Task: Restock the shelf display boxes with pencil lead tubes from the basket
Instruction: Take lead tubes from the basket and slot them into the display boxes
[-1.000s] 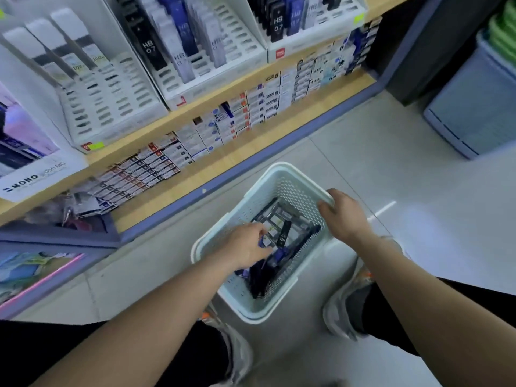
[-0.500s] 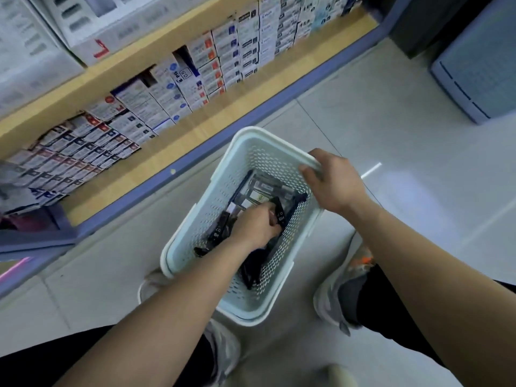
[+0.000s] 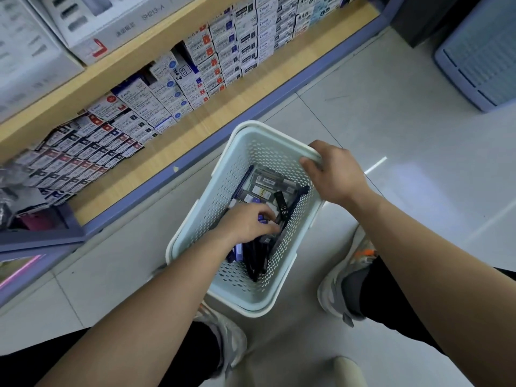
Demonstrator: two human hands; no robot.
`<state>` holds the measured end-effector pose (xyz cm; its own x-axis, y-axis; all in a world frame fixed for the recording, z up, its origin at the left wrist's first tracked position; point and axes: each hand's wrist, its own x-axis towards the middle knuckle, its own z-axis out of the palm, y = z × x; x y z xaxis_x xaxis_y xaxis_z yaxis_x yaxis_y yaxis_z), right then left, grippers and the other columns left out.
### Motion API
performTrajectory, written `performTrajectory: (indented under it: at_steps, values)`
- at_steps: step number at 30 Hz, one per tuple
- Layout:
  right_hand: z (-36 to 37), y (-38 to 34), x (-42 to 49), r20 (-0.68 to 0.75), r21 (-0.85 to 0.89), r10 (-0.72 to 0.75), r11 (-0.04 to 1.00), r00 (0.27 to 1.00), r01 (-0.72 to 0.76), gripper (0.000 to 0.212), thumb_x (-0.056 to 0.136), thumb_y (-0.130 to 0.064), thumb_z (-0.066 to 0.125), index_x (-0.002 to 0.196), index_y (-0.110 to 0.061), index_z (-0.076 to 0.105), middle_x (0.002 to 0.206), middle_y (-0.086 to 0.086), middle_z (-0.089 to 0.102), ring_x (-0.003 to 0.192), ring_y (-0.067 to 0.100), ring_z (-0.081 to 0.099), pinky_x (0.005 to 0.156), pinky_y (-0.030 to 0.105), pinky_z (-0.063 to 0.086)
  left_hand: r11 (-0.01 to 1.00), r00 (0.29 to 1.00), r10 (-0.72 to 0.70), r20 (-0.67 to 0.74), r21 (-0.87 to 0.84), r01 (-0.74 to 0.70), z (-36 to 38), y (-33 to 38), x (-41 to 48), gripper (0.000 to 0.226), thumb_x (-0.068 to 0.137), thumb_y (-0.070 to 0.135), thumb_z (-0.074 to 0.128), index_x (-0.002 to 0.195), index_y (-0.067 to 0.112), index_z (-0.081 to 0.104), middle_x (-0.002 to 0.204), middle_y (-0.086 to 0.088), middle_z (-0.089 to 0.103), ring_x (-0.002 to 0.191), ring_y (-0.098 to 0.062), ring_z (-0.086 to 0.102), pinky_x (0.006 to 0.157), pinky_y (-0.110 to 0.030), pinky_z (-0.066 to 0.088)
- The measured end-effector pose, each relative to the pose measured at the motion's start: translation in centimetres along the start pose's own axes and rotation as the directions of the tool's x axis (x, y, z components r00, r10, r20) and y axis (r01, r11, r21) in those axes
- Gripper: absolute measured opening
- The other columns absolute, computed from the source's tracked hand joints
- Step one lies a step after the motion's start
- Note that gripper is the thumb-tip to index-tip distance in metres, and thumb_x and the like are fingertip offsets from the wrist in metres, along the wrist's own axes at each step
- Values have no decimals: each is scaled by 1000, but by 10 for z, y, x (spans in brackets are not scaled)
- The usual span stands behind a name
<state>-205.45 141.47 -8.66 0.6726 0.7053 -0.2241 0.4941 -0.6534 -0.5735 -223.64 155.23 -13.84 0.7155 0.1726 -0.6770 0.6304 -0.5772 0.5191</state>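
A pale perforated plastic basket (image 3: pixel 223 185) stands on the floor between my feet. Inside lie several pencil lead tubes (image 3: pixel 268 191), black, dark blue and clear; one black tube reads HB 0.7 (image 3: pixel 282 206). My left hand (image 3: pixel 248 223) is down in the basket, fingers curled onto the tubes, with a blue one under the fingertips. My right hand (image 3: pixel 333 174) grips the basket's far right rim. White display boxes (image 3: pixel 92 29) sit on the upper shelf at top left, only their lower fronts in view.
The lower wooden shelf (image 3: pixel 195 118) carries rows of small refill cartons (image 3: pixel 206 60). A blue-grey plinth runs along its front. A blue-grey crate (image 3: pixel 480 57) stands at the top right. Grey tiled floor (image 3: pixel 391 113) lies to the right. My shoes flank the basket.
The camera has tilted further down and the upper display boxes have mostly left the view. My left hand has shifted among the tubes. My right hand stays on the rim.
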Motion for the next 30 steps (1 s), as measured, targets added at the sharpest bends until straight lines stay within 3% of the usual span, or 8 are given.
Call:
performTrajectory:
  at_steps: [3, 7, 10, 14, 18, 22, 27, 30]
  values:
    - [0, 0, 0, -4, -1, 4, 1000, 1000, -4, 16, 98, -38, 51, 99, -23, 56, 80, 1, 57, 79, 31, 54, 66, 39, 47, 997, 1000, 22, 20, 69, -23, 3, 2, 2, 26, 89, 49, 69, 107, 31, 74, 108, 11, 71, 101, -13, 64, 83, -27, 48]
    - [-1, 0, 0, -6, -5, 0, 1000, 1000, -1, 17, 99, -38, 51, 101, -22, 56, 80, 1, 57, 79, 31, 54, 65, 39, 47, 997, 994, 0, 108, -72, 8, -3, 3, -1, 24, 84, 52, 73, 101, 36, 73, 104, 18, 69, 99, -8, 62, 92, -31, 51]
    - [-1, -1, -1, 1, 1, 8, 1000, 1000, -8, 18, 99, -38, 51, 101, -21, 56, 82, 2, 59, 79, 30, 54, 65, 39, 48, 995, 981, 39, 188, 81, -56, -7, 7, -7, 36, 75, 39, 85, 108, 33, 71, 103, 17, 60, 95, -8, 59, 83, -26, 48]
    - [-2, -2, -1, 7, 8, 15, 1000, 1000, -15, 18, 100, -38, 51, 102, -21, 56, 83, 4, 60, 79, 30, 55, 65, 39, 48, 991, 996, 60, 59, 114, -66, -3, 2, -9, 21, 83, 17, 79, 100, 28, 74, 100, 9, 64, 90, -11, 63, 74, -18, 42]
    - [-3, -2, -2, 20, 16, 20, 1000, 1000, -20, 18, 100, -38, 50, 102, -21, 56, 83, 3, 60, 78, 30, 55, 64, 38, 47, 995, 997, -28, -76, -95, 21, -5, -6, -10, 18, 82, 9, 79, 90, 25, 75, 101, 5, 69, 88, -11, 64, 69, -11, 44]
    - [-3, -1, -3, 24, 11, 34, 999, 999, -34, 15, 100, -38, 50, 95, -24, 51, 79, 1, 57, 76, 29, 55, 61, 36, 43, 930, 968, -128, -216, -366, 41, -16, -2, -8, 17, 82, 8, 80, 95, 17, 77, 96, 8, 69, 83, -7, 62, 69, -12, 44]
    - [-2, -1, -3, 25, 7, 30, 1000, 999, -30, 14, 100, -38, 50, 93, -27, 48, 79, 1, 57, 75, 29, 54, 61, 35, 41, 818, 910, -221, -350, -575, -22, -12, 9, 4, 18, 82, 5, 79, 91, 19, 73, 101, 3, 71, 94, -15, 65, 84, -24, 51]
    - [-2, -1, -2, 25, 12, 27, 1000, 999, -27, 13, 100, -38, 50, 93, -27, 48, 79, 2, 58, 74, 29, 55, 60, 35, 42, 844, 900, -229, -370, -537, -6, -3, 6, 12, 20, 85, 4, 76, 94, 21, 70, 104, 5, 70, 99, -14, 64, 90, -26, 50]
